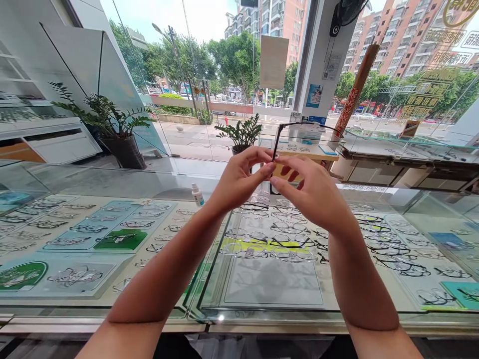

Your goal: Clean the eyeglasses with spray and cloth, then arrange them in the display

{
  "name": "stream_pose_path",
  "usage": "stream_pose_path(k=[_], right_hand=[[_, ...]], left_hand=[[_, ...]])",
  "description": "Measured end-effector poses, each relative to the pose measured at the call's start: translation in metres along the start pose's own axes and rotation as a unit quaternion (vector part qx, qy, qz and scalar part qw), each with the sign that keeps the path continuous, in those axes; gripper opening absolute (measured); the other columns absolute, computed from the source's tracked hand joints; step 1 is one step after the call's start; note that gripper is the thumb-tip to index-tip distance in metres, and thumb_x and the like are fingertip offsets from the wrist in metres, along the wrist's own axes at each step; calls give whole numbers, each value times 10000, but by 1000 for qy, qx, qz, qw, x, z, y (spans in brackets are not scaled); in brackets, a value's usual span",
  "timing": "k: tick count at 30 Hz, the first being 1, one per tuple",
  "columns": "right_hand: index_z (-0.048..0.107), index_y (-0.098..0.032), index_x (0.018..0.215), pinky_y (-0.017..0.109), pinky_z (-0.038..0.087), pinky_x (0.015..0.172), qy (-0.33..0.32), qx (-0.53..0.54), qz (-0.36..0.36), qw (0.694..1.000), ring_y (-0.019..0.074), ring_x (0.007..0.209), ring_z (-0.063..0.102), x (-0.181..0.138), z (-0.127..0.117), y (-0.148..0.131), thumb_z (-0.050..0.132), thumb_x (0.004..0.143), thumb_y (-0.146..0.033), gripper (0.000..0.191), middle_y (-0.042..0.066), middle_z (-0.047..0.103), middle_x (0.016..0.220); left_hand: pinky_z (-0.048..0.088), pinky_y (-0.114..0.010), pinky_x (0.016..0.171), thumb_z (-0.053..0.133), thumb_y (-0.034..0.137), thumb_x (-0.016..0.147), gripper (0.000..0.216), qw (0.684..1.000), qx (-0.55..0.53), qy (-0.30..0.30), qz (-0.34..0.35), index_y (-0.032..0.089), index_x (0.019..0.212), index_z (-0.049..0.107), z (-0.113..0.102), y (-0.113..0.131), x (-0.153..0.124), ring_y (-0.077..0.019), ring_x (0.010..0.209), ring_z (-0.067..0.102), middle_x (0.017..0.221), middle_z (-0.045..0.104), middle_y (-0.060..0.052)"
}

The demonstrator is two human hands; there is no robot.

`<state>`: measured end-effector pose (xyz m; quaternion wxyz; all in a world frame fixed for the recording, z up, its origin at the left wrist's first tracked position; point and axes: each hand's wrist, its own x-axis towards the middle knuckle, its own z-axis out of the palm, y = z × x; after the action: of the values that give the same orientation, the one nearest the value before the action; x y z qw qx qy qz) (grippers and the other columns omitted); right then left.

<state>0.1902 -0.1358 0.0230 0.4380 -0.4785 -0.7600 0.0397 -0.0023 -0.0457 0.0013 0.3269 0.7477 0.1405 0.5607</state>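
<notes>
Both my hands hold a pair of dark-framed eyeglasses (276, 139) up above the glass display counter. My left hand (247, 174) pinches the frame near its middle, thumb and forefinger closed on it. From the other side my right hand (309, 187) grips the same frame with thumb and fingers bent. One temple arm stretches to the right above my right hand. The lower rim shows below the fingertips; my fingers hide the middle of the frame. A small white spray bottle (197, 195) stands on the counter to the left of my left hand.
Under the glass counter top (209, 299) lie rows of eyeglasses (290, 242), some on a green card (120, 239). Potted plants (123, 147) stand by the window. A further display case (396, 149) is at the right, and a wall fan (346, 15) hangs on the pillar.
</notes>
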Motion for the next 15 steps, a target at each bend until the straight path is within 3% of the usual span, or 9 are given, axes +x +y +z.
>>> stream_pose_path(k=[4,9,12,15], right_hand=[[852,-217,1343,490,590,1025,31,25,-36,999,325,1214,758,2,7,3,735,1063,-382,346,148,819,1369],[861,-225,1333,500,629,990,25,83,-36,996,306,1104,800,3,9,7,762,1055,-441,366,118,879,1257],[861,-230,1317,488,643,974,24,106,-48,993,294,1100,813,4,9,8,750,1065,-450,352,109,883,1260],[861,-236,1312,508,649,1000,42,103,-49,993,291,1101,818,3,9,11,754,1057,-433,340,104,886,1252]], left_hand=[[660,-280,775,948,565,924,463,996,-72,-34,-47,202,890,662,-1,7,-1,-226,1103,785,1337,794,-115],[664,-310,815,893,515,1005,416,991,-103,-66,-52,208,919,625,-1,11,-5,-215,1062,797,1293,806,-91],[668,-386,964,797,556,1076,369,997,-40,-63,-10,221,982,673,-1,10,-6,-237,1134,788,1231,800,-90],[591,-473,1189,725,570,1113,332,989,124,12,74,239,1140,742,-9,10,-7,-274,1323,729,1313,778,-111]])
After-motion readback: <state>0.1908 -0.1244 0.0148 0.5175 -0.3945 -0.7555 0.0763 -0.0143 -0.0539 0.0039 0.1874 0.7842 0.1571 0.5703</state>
